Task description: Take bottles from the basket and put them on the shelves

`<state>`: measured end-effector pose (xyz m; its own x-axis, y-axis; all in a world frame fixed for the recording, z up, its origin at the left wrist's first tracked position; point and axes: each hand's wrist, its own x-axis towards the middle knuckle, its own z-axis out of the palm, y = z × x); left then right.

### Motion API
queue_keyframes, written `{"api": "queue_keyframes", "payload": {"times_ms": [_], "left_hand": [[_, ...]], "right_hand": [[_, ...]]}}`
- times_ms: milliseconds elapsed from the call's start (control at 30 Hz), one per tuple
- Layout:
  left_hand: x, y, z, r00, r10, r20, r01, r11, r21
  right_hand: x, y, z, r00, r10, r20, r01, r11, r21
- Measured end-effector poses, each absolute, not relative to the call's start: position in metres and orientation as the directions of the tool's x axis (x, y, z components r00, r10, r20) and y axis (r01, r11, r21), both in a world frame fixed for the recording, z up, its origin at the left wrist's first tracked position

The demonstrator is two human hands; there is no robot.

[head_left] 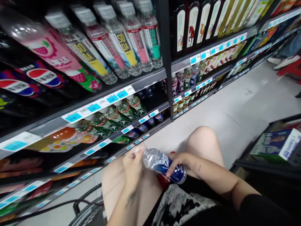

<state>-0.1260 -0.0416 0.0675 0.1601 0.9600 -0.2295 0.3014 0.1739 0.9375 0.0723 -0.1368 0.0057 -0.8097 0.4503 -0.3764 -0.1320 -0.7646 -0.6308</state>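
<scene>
A clear plastic bottle with a blue label (162, 164) lies tilted across my lap, its neck to the left and its base to the right. My left hand (134, 160) is closed round the neck end, where a whitish cap partly shows between thumb and fingers. With fingers wrapped over the labelled lower half, my right hand (180, 161) grips the bottle's body. Something red shows below and behind the bottle, between my legs; what it is I cannot make out.
Shelves of drinks run along the left, with soda bottles (127, 40) above and green-labelled bottles (113, 116) below. A black cable and a dark basket-like object (87, 213) are at lower left. Boxed goods (270, 146) stand on a shelf at right. A person's shoes (285, 61) appear far right.
</scene>
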Motion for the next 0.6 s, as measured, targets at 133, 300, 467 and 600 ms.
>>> {"api": "queue_keyframes", "payload": {"times_ms": [133,300,467,600], "left_hand": [[-0.101,-0.021,0.053,0.229,0.925,-0.303,0.317,0.223,0.922],[-0.088,-0.014,0.042,0.211,0.886,-0.413,0.161,0.385,0.909],[-0.075,-0.028,0.039,0.471,0.741,-0.478,0.195,0.441,0.876],[-0.072,-0.031,0.049,0.555,0.695,-0.457,0.267,0.372,0.889]], "right_hand": [[0.081,-0.135,0.014,-0.626,0.547,-0.556,-0.171,-0.791,-0.587],[0.06,-0.132,0.01,-0.63,0.619,-0.469,-0.425,-0.781,-0.459],[0.058,-0.128,0.002,-0.615,0.706,-0.351,-0.577,-0.707,-0.41],[0.052,-0.119,-0.018,-0.633,0.704,-0.321,-0.586,-0.707,-0.395]]}}
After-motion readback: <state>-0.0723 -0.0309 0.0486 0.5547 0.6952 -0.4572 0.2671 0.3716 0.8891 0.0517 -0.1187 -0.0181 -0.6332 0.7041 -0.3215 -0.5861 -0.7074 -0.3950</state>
